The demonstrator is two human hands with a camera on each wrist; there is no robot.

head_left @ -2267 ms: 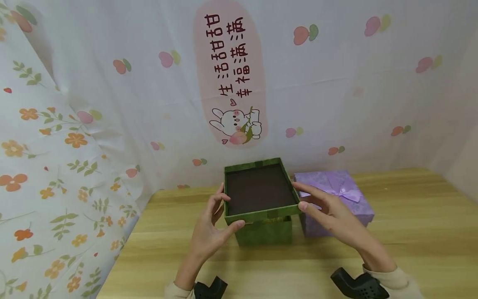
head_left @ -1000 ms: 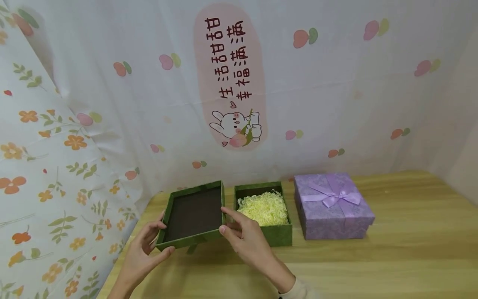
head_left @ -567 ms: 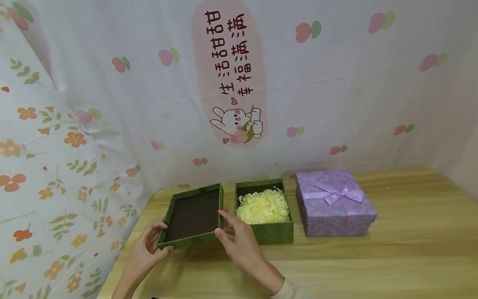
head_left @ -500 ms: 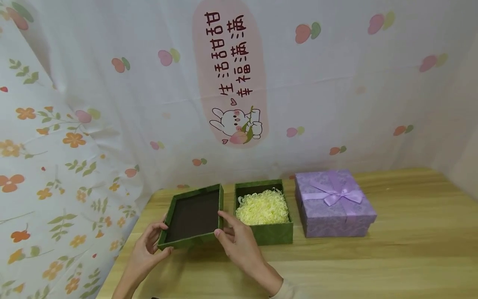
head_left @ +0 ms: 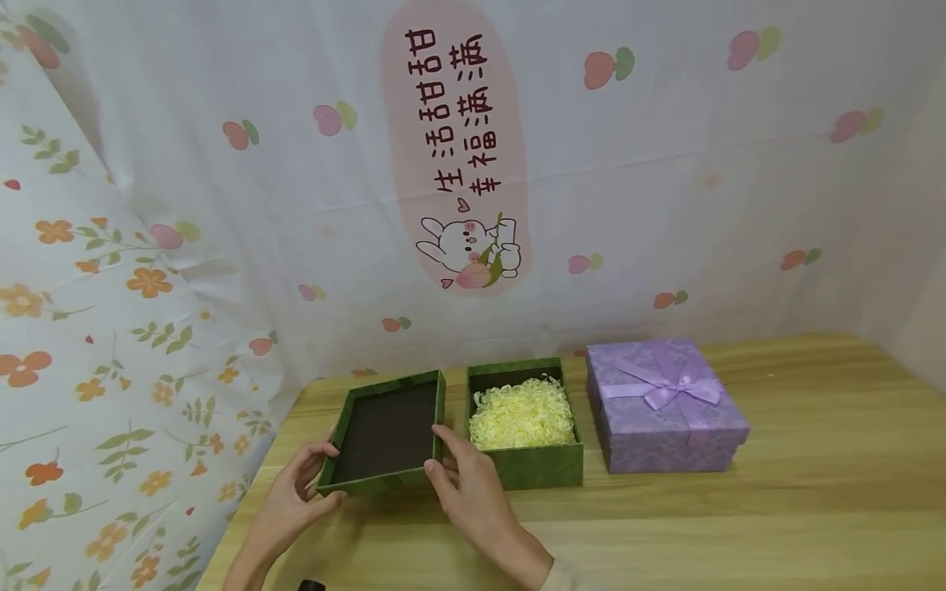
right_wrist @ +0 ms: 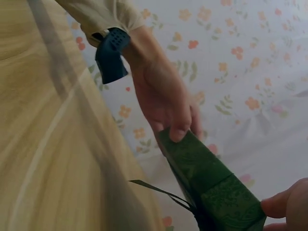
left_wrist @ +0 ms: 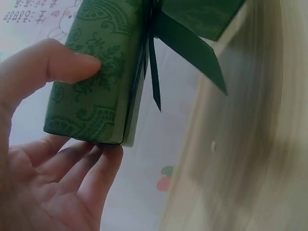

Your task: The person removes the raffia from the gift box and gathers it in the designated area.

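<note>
- The left hand (head_left: 291, 492) holds the green lid (head_left: 384, 431) at its near left corner, with the thumb on the front wall and the fingers round the left side.
- The right hand (head_left: 473, 488) grips the lid too, pinching its right side between thumb and fingers.
- The lid is upside down and tilted, so its dark inside shows. It is held up over the left part of the wooden table (head_left: 665, 533).
- Dark green ribbon (left_wrist: 192, 45) hangs from the under side of the lid, and the left wrist view shows a curly pattern on its wall.
- The green box (head_left: 539, 466) sits on the table, just to the right of the lid. Curly yellow paper bits (head_left: 523, 414) are heaped inside it.
- The purple box (head_left: 676, 460) is on the table to the right of the green one, a little gap between them. It has a shiny purple bow (head_left: 681, 392) on top.
- Behind the table hangs a white cloth (head_left: 628, 197) with a bunny (head_left: 473, 246) and red writing on a pink patch.
- The right wrist view shows a dark gadget (right_wrist: 113, 53) on the left wrist, by a pale sleeve (right_wrist: 103, 17).
</note>
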